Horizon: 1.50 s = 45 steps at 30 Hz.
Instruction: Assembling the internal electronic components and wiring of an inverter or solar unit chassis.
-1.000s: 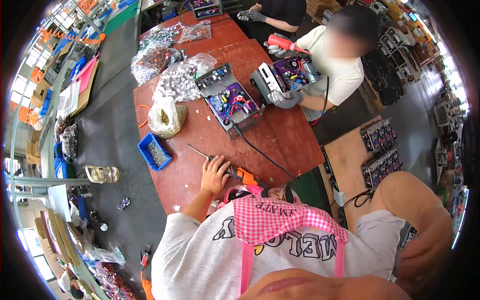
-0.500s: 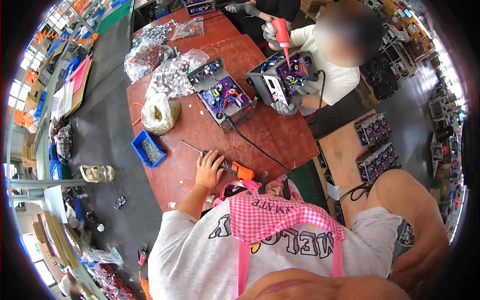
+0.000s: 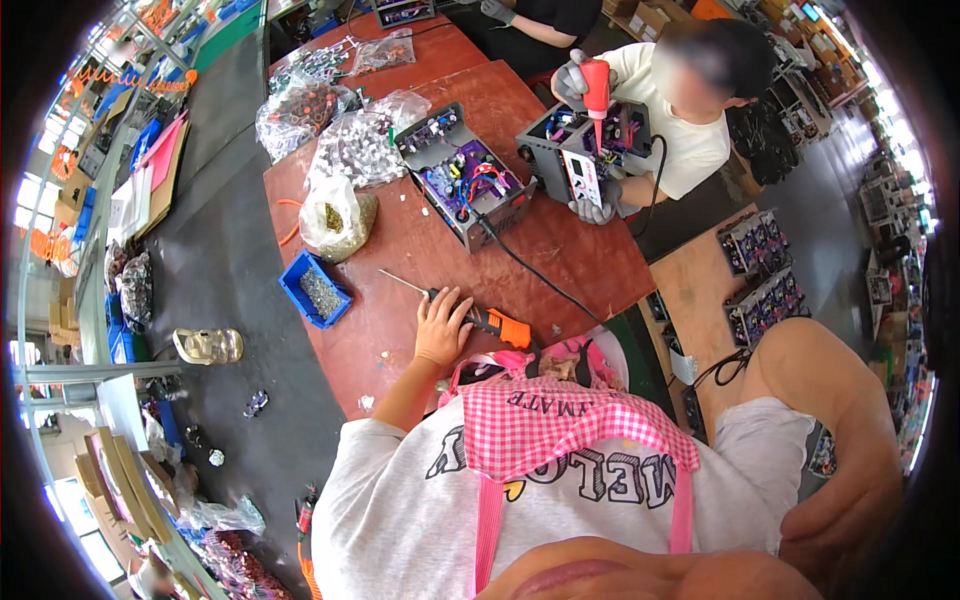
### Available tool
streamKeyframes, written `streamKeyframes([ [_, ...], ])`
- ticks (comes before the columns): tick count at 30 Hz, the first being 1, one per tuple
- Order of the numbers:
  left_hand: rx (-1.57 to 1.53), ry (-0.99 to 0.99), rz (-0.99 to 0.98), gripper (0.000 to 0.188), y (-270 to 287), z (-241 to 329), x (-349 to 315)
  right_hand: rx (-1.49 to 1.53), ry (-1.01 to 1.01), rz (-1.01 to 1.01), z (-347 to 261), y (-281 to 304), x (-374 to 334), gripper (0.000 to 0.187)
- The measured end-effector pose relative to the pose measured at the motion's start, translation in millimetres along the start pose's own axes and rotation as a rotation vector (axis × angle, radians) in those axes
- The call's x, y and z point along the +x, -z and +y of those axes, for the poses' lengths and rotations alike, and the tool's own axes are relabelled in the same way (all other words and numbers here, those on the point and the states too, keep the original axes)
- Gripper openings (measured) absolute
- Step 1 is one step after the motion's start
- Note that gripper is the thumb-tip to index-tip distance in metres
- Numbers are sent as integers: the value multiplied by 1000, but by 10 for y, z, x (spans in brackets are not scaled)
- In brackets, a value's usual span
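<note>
My left hand (image 3: 441, 328) lies palm down on a screwdriver (image 3: 510, 329) with a black and orange handle, near the table's front edge. Its fingers are spread over the tool, and the thin metal shaft points to the far left. My right arm bends back at the right side, and its hand is out of sight. Beyond my left hand stands an open grey metal case (image 3: 470, 180) with purple circuit boards, colored wires and a black cable. Left of my hand sits a blue bin (image 3: 314, 290) of small metal parts.
Across the table a co-worker in grey gloves tips a red squeeze bottle (image 3: 596, 90) into another open case (image 3: 545, 165). Plastic bags of parts (image 3: 350, 150) and a bag of small brassy pieces (image 3: 340, 222) lie along the table's left side. More circuit units (image 3: 765, 300) stand at right.
The whole scene has shifted slightly rightward in view. The co-worker's head has turned, and the red bottle sits a little lower. My left hand stays on the screwdriver.
</note>
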State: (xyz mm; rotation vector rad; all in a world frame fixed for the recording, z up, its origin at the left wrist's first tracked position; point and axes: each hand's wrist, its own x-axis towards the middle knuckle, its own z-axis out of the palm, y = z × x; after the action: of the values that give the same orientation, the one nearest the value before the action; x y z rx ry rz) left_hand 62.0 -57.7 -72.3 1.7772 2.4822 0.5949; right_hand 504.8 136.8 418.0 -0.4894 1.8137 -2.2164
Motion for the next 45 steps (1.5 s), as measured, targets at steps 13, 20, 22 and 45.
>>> streamKeyframes([
  [13, -118, -249, 170, 38, -317, -96, 90, -721, 1014, 800, 827, -243, 1427, 13],
  [20, -256, -606, 80, 32, -362, 577, 606, -432, 1061, 1468, 1625, -124, -466, 43],
  [22, -298, -654, 61, 29, -398, 759, 677, -172, 1259, 1814, 2143, -110, -860, 36],
  [45, 422, -84, -573, 106, -1275, 3574, 1683, -15, -975, 2328, 6550, 2554, -6316, 39],
])
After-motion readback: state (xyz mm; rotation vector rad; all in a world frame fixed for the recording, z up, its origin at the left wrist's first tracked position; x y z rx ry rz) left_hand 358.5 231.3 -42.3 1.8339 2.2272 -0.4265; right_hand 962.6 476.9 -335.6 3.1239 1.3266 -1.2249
